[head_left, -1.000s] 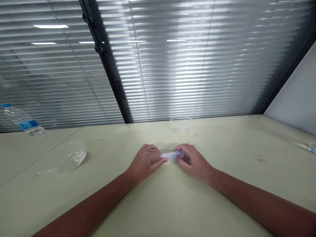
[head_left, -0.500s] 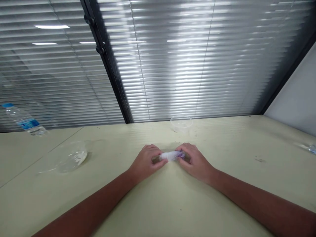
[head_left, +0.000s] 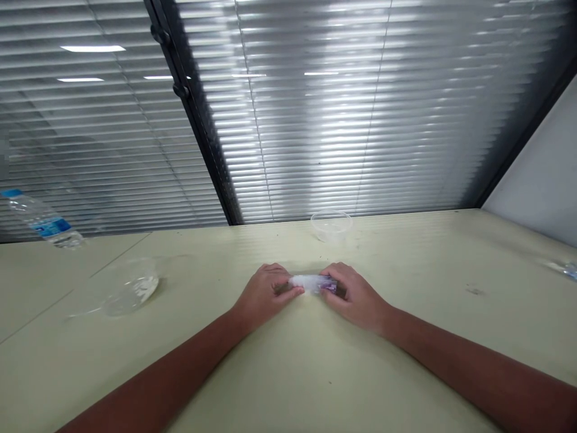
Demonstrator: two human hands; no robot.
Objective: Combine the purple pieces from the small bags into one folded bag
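Note:
A small white and purple packet [head_left: 311, 283] lies crosswise between my hands, just above the pale table [head_left: 288, 373] or on it. My left hand [head_left: 265, 294] pinches its left end between thumb and fingers. The right end is gripped by my right hand [head_left: 356, 296], where the purple part shows. Something brownish is partly visible within each hand's grip, but the fingers hide most of it. Its exact shape is blurred.
A clear round container [head_left: 331, 225] stands near the table's back edge. To the left are a clear plastic lid or bowl [head_left: 130, 288] and a water bottle [head_left: 49, 226] with a blue cap. Another clear item [head_left: 568, 270] is at the right edge. Blinds rise behind.
The packet has turned slightly in my fingers, and more of its purple part shows by my right hand. Both hands have stayed nearly in place.

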